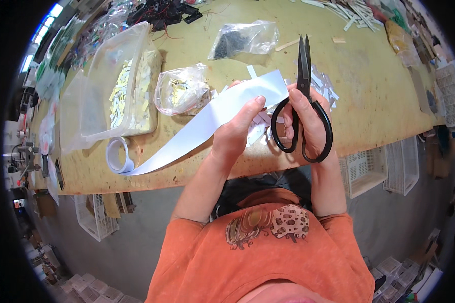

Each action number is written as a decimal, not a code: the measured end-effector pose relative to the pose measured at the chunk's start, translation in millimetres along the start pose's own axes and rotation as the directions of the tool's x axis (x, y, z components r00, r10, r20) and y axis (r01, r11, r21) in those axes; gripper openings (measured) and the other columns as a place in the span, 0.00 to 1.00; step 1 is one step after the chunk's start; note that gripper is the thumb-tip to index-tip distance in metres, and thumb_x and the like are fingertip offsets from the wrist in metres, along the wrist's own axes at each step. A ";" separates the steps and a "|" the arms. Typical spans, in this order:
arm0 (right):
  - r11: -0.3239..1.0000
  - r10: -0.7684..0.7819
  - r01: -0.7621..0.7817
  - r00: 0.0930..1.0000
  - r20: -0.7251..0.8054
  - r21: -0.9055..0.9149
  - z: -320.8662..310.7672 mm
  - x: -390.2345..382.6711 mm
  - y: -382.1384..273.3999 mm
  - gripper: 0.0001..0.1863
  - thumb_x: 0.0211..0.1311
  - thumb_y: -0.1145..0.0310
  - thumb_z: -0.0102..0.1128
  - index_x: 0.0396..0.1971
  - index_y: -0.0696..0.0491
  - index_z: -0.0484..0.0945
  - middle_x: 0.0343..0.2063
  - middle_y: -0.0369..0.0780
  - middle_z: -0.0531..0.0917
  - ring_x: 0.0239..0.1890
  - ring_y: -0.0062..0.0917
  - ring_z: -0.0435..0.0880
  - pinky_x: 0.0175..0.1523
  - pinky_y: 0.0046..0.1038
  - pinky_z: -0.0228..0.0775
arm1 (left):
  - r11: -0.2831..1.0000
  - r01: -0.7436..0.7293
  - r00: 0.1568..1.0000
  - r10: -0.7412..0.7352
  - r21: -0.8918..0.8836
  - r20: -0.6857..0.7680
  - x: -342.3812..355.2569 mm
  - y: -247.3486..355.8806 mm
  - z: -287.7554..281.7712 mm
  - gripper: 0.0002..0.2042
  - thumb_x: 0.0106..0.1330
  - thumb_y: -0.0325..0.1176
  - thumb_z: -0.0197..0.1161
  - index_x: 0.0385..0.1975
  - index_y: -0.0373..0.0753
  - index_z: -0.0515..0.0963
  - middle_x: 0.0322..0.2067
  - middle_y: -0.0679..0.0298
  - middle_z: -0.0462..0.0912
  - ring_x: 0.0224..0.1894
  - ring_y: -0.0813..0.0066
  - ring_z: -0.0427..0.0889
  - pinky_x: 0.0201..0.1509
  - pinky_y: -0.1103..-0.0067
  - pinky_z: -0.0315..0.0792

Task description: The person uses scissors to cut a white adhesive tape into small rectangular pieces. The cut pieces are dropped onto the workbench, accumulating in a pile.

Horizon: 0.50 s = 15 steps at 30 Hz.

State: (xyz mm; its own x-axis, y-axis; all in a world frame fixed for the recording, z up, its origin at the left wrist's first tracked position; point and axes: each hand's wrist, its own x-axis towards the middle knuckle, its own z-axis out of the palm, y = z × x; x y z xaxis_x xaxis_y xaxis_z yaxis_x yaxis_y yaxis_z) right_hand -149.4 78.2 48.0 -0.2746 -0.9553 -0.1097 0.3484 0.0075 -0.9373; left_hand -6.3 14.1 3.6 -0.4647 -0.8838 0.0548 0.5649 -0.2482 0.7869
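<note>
A long white strip [197,122] runs from a white roll [119,155] at the table's left front up to my left hand [236,118], which pinches it near its free end, thumb on top. In my right hand [310,121] is a pair of black-handled scissors [303,70], blades together and pointing away from me. My right fingertips are close to the strip's end; whether they touch it I cannot tell. Cut white pieces [259,129] lie scattered beneath and beyond both hands.
A clear plastic bin [146,81] with small yellow and white pieces stands at the left. Beside it sits a clear bag [183,90] of similar pieces. Farther back lies a bag of dark bits [245,40]. White crates [364,171] stand below the table's right edge.
</note>
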 end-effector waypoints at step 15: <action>0.916 0.021 -0.006 0.999 0.034 -0.401 -5.9 -6.2 17.1 0.15 0.75 0.60 0.55 0.41 0.58 0.77 0.18 0.33 0.76 0.18 0.15 0.74 0.23 0.19 0.65 | 0.980 -0.193 0.963 0.181 -0.040 -0.201 8.3 5.8 1.4 0.05 0.72 0.27 0.60 0.43 0.37 0.73 0.38 0.65 0.80 0.41 0.80 0.81 0.47 0.79 0.78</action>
State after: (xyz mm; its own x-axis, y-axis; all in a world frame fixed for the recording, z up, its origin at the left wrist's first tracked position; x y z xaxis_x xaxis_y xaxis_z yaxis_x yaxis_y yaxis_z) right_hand -147.1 86.0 30.7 -0.2364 -0.9644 -0.1182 -0.0388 0.1310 -0.9906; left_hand -7.8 5.9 9.5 -0.2077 -0.9756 0.0716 0.6708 -0.0887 0.7363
